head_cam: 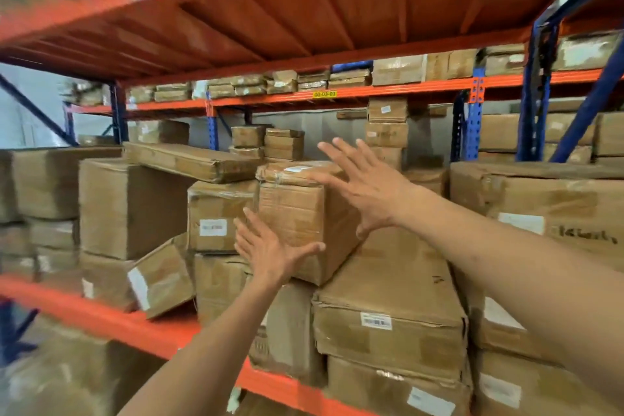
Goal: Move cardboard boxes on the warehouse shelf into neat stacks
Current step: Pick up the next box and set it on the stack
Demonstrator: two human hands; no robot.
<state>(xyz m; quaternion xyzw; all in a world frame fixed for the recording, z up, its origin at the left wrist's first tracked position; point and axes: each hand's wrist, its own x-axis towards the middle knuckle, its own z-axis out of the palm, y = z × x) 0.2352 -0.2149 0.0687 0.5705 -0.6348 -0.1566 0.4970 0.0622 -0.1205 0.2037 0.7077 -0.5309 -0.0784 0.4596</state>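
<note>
With both hands splayed open, left hand [270, 252] at the crumpled brown cardboard box [297, 213] front, right hand [368, 186] at its top; clamp opposite faces before lifting off the long flat carton [391, 284].

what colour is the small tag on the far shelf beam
Yellow with dark digits, on the orange beam, head view.

Orange-and-blue steel racking [472, 142] stands before a grey wall [320, 128].

Taped brown cardboard box [297, 213], tilted, atop large flat box [388, 297]
</note>
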